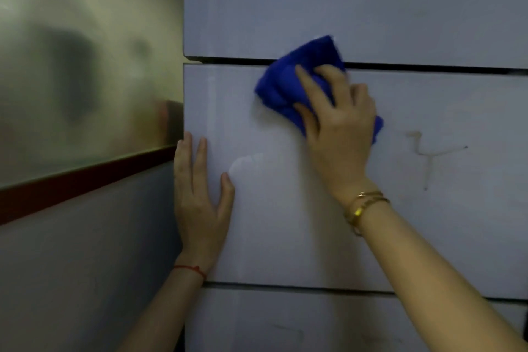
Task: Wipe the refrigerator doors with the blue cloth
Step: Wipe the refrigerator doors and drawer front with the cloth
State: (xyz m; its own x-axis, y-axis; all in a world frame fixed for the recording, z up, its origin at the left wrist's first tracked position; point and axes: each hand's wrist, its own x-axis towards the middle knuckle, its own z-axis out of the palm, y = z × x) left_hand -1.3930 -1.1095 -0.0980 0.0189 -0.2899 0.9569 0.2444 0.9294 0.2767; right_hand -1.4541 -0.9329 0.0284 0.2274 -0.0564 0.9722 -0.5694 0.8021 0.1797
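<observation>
The pale grey refrigerator fills the right of the view, with an upper door (343, 3), a middle door (285, 223) and a lower door (271, 323) split by dark horizontal gaps. My right hand (337, 123) presses a bunched blue cloth (288, 80) against the top of the middle door, where the cloth overlaps the gap to the upper door. My left hand (200, 197) lies flat with fingers apart on the middle door's left edge, holding nothing.
A faint brownish mark (428, 151) shows on the middle door to the right of the cloth. Left of the refrigerator is a wall with a blurry reflective panel (85, 66) above a dark red strip (85, 180) and grey surface below.
</observation>
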